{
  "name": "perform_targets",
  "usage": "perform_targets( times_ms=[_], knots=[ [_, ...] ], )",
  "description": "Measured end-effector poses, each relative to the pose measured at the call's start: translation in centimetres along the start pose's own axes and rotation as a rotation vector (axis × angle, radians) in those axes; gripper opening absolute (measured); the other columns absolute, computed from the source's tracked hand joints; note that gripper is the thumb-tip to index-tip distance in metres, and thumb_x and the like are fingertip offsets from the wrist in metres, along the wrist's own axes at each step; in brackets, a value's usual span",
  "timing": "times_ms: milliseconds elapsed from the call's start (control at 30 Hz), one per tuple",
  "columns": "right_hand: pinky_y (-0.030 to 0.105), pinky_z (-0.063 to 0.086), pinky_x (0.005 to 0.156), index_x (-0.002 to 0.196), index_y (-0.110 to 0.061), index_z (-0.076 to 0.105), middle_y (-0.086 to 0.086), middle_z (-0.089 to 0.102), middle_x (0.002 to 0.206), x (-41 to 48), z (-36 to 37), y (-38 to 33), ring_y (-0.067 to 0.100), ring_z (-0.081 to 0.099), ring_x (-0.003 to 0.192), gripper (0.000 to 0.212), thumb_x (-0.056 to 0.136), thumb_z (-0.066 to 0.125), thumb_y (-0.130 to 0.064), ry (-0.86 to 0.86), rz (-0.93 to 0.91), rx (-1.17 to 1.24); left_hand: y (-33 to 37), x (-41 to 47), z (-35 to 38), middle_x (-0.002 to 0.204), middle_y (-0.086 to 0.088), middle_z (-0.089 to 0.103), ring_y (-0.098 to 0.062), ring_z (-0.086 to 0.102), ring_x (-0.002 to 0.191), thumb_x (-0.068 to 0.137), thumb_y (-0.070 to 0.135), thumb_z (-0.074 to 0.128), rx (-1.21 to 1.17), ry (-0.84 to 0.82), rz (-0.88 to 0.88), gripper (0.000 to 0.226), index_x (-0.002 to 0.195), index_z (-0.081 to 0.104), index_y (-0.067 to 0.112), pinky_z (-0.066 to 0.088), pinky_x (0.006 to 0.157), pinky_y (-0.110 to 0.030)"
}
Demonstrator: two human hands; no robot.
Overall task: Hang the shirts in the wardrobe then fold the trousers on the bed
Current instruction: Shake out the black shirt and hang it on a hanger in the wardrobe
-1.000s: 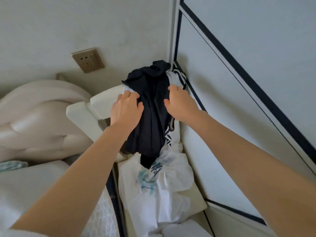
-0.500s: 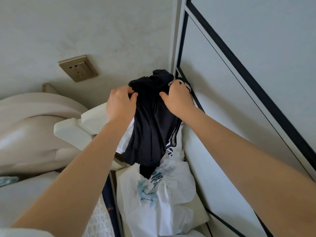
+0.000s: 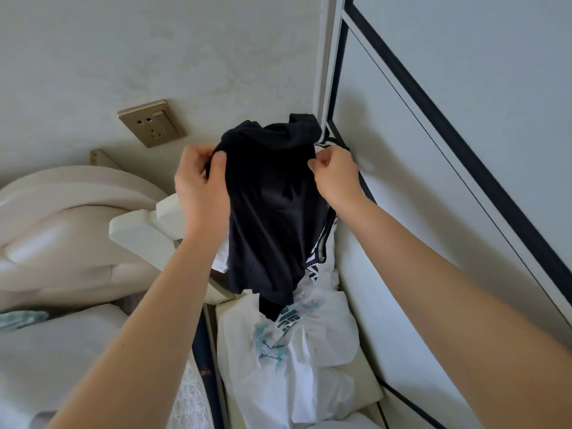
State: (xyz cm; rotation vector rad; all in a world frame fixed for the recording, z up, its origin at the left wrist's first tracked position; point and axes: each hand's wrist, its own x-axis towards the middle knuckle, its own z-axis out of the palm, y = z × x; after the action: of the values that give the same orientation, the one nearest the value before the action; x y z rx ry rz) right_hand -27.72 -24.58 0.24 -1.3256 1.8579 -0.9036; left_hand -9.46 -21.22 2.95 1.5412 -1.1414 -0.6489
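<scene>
A dark navy garment [image 3: 272, 205] hangs bunched between my two hands, in the corner where the wall meets the wardrobe side. My left hand [image 3: 201, 187] pinches its upper left edge, thumb over the cloth. My right hand [image 3: 335, 176] pinches its upper right edge. Behind it, a second piece with white stripes and lettering [image 3: 320, 252] hangs down. Whether the dark garment is a shirt or trousers is not visible.
The pale wardrobe panel [image 3: 448, 150] with dark trim fills the right. A white plastic bag [image 3: 297, 366] lies below the garment. The cream headboard [image 3: 62, 230] and the bed [image 3: 46, 360] are at left, and a brass socket [image 3: 151, 123] is on the wall.
Both hands went from lying on the dark garment to pinching its top edges, and they have lifted it up off the pile.
</scene>
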Motion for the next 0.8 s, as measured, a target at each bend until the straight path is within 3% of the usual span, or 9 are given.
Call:
perform_targets(
  times_ms=[100, 200, 433, 533, 600, 700, 800],
  knots=[
    [0.011, 0.042, 0.068, 0.096, -0.011, 0.057, -0.007, 0.057, 0.082, -1.8, -0.5, 0.3, 0.009, 0.056, 0.077, 0.002, 0.095, 0.056, -0.012, 0.066, 0.009, 0.149, 0.5, -0.7, -1.6, 0.085, 0.010, 0.059, -0.001, 0.055, 0.079, 0.096, 0.014, 0.055, -0.044, 0.065, 0.013, 0.005, 0.094, 0.057, 0.018, 0.047, 0.076, -0.016],
    [0.001, 0.037, 0.063, 0.095, -0.014, 0.055, -0.012, 0.055, 0.081, -3.5, -1.2, 0.5, -0.001, 0.053, 0.074, 0.003, 0.094, 0.057, -0.012, 0.105, -0.061, 0.171, 0.8, -1.8, -2.9, 0.083, 0.011, 0.055, 0.000, 0.052, 0.077, 0.097, 0.017, 0.054, -0.037, 0.075, 0.008, 0.004, 0.094, 0.055, 0.018, 0.046, 0.075, -0.017],
    [0.014, 0.043, 0.072, 0.106, -0.016, 0.058, -0.010, 0.060, 0.088, -8.1, -1.5, 0.4, 0.001, 0.058, 0.082, 0.013, 0.093, 0.058, -0.015, -0.012, -0.024, 0.235, 0.6, -5.7, -4.2, 0.083, 0.012, 0.059, -0.003, 0.055, 0.077, 0.097, 0.019, 0.056, 0.035, -0.063, -0.063, 0.002, 0.098, 0.057, 0.018, 0.047, 0.075, -0.019],
    [0.022, 0.050, 0.084, 0.121, -0.018, 0.058, -0.010, 0.063, 0.096, -10.5, -1.5, 0.4, 0.002, 0.061, 0.091, 0.027, 0.095, 0.058, -0.018, -0.178, 0.107, 0.328, 0.3, -7.5, -4.9, 0.098, 0.007, 0.065, -0.010, 0.062, 0.088, 0.095, 0.033, 0.060, 0.037, -0.189, -0.192, 0.019, 0.113, 0.057, 0.026, 0.052, 0.082, -0.033],
    [0.029, 0.052, 0.089, 0.122, -0.020, 0.062, -0.009, 0.067, 0.101, -12.1, -1.6, 0.4, 0.005, 0.064, 0.097, 0.028, 0.096, 0.054, -0.015, -0.258, 0.115, 0.363, 0.0, -8.8, -5.6, 0.108, 0.011, 0.065, -0.001, 0.061, 0.097, 0.092, 0.039, 0.063, 0.063, -0.284, -0.219, 0.034, 0.124, 0.054, 0.031, 0.049, 0.086, -0.027],
    [0.021, 0.050, 0.077, 0.112, -0.027, 0.066, -0.014, 0.067, 0.093, -14.6, -2.1, 0.2, 0.000, 0.064, 0.088, 0.027, 0.095, 0.053, -0.011, -0.264, 0.030, 0.344, -0.4, -10.4, -6.8, 0.110, 0.014, 0.069, -0.003, 0.061, 0.109, 0.086, 0.050, 0.068, 0.139, -0.421, -0.209, 0.049, 0.131, 0.053, 0.037, 0.046, 0.094, -0.025],
    [0.012, 0.046, 0.067, 0.109, -0.024, 0.068, -0.016, 0.062, 0.078, -17.5, -2.8, -0.1, -0.006, 0.060, 0.071, 0.025, 0.093, 0.057, -0.009, -0.237, -0.038, 0.355, 0.2, -12.4, -7.9, 0.098, 0.015, 0.072, -0.004, 0.066, 0.098, 0.075, 0.066, 0.067, 0.216, -0.512, -0.185, 0.059, 0.126, 0.060, 0.037, 0.053, 0.095, -0.036]
  ],
)
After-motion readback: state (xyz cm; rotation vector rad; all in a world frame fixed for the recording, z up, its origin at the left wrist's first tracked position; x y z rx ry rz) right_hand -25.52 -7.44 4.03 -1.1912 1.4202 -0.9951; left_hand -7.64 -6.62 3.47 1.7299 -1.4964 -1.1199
